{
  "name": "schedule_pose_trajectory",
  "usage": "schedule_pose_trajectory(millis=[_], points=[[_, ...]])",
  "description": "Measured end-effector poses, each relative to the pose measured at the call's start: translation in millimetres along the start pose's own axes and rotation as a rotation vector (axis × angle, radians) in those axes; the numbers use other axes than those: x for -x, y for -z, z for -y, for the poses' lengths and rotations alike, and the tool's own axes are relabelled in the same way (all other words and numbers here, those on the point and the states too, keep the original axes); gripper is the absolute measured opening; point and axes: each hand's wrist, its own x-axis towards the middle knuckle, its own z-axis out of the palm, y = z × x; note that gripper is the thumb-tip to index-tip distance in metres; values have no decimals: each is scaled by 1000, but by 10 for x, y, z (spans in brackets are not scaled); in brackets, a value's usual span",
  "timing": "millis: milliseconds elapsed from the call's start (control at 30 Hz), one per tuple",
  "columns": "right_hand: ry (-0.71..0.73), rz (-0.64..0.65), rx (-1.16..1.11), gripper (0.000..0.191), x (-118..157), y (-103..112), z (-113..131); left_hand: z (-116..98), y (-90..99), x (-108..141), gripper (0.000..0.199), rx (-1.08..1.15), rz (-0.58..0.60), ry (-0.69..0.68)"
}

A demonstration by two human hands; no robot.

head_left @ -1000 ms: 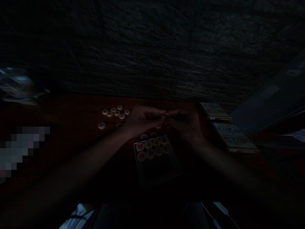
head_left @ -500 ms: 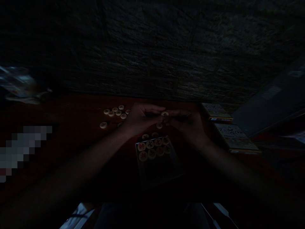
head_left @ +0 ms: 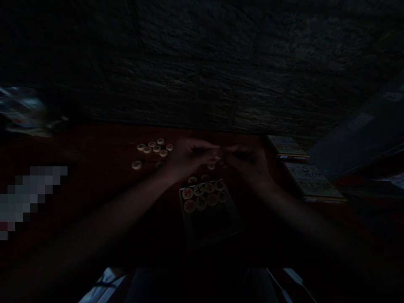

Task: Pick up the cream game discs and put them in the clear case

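I pinch a round disc (head_left: 217,155) between the fingertips of my left hand (head_left: 189,158) and my right hand (head_left: 249,162), above the table (head_left: 104,143). Far to the left of my grip sits a shiny bundle (head_left: 23,113), its contents too blurred to tell. Nearer on that side lie a cluster of seven discs (head_left: 157,148) and, closer to me, two single discs (head_left: 136,164), one partly hidden by my left hand. Below my grip is an open tray (head_left: 208,225): two rows of four lettered pieces (head_left: 198,190), red and black, fill its far end, while its near part is very dark. Three loose discs (head_left: 192,181) lie between the tray and my grip. To the right rest two flat printed boxes (head_left: 314,181), shut, so I cannot see inside.
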Motion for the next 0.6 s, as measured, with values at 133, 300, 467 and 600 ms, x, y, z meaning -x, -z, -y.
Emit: schedule_pose_trajectory(millis=[133,300,467,600], points=[[-3,-12,39,33,-7,12,-3,-17,-5,4,33,-81,57,-42],[-35,-34,39,36,-12,7,-31,-29,-20,11,34,-98,78,-21],[-54,-34,6,37,-13,-3,-50,12,-7,1,40,-57,70,8],[-41,-4,-39,36,-21,7,-38,33,19,-11,44,-32,90,28]])
